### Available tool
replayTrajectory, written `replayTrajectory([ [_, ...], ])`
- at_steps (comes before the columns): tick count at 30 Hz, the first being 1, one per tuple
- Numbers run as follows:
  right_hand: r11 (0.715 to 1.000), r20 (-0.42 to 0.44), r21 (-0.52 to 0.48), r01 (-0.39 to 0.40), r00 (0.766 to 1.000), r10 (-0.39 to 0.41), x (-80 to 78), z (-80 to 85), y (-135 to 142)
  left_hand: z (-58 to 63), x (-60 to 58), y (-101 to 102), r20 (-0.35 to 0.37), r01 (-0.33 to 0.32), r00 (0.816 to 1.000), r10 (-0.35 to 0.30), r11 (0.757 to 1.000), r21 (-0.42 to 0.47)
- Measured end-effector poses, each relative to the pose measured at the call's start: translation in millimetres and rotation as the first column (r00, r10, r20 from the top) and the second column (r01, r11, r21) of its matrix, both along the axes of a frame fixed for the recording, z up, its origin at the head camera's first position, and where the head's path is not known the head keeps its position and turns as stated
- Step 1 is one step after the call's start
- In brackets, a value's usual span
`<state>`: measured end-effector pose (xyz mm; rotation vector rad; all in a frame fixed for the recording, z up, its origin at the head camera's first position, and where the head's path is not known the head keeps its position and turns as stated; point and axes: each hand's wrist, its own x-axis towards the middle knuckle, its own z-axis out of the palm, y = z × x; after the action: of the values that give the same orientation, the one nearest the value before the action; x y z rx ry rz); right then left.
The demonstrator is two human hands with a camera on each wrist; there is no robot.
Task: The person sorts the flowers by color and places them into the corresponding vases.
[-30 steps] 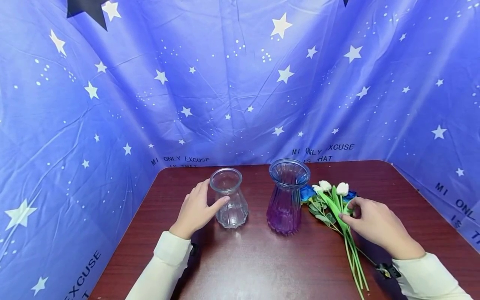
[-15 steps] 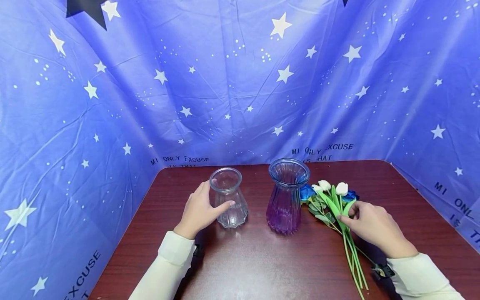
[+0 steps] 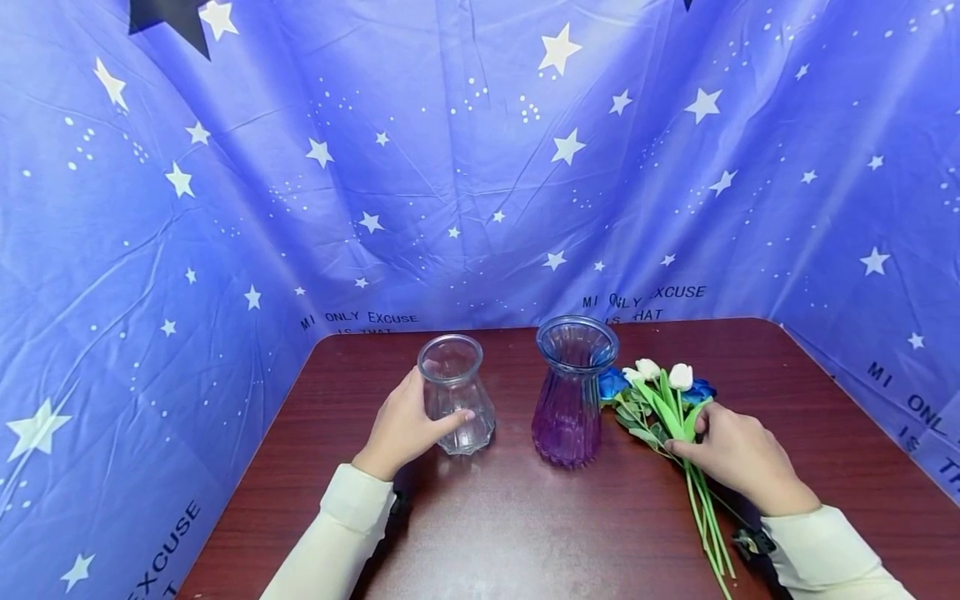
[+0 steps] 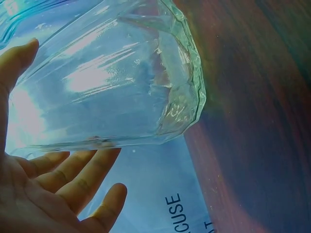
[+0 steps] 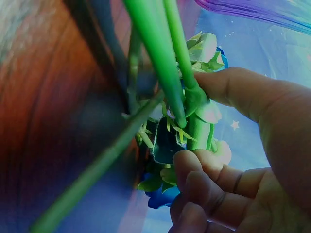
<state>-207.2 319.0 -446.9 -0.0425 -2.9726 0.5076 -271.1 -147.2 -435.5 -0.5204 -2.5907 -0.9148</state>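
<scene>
A clear glass vase (image 3: pixel 465 412) stands upright on the left half of the table. My left hand (image 3: pixel 401 429) is at its left side, thumb across its front and the other fingers behind. In the left wrist view the fingers (image 4: pixel 92 177) are fairly straight along the glass and the little finger stands apart. Artificial white tulips (image 3: pixel 681 377) with long green stems lie on the right. My right hand (image 3: pixel 742 458) has its thumb and curled fingers around their stems, close below the leaves. Blue flowers (image 3: pixel 615 384) and leafy sprigs lie beneath the tulips.
A taller ribbed vase (image 3: pixel 567 417), blue at the rim and purple below, stands between the clear vase and the flowers. The dark red wooden table (image 3: pixel 525 533) meets a blue star-patterned cloth (image 3: pixel 450 167) at the back and sides.
My left hand has shifted right, its thumb reaching further across the clear vase. The right hand has moved slightly left and its thumb has slid over the stems. The vases stand still.
</scene>
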Motion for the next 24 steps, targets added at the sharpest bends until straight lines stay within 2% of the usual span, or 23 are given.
replayTrajectory([
  [7, 0.999, -0.050, -0.038, 0.002, 0.999, -0.004, -1.7, -1.7, -1.8, -0.2, -0.4, -0.7, 0.018, 0.006, 1.000, -0.006, 1.000, 0.007],
  [19, 0.997, -0.056, -0.075, 0.011, 0.998, -0.015, -0.1, 3.4, -3.3, 0.5, -1.1, 0.0, 0.036, 0.019, 0.999, -0.019, 1.000, 0.022],
  [24, 0.997, -0.092, -0.078, -0.006, 0.996, -0.001, 0.7, 4.8, -5.1, 0.3, -0.8, -0.3, 0.034, 0.037, 0.999, -0.039, 0.998, 0.045],
])
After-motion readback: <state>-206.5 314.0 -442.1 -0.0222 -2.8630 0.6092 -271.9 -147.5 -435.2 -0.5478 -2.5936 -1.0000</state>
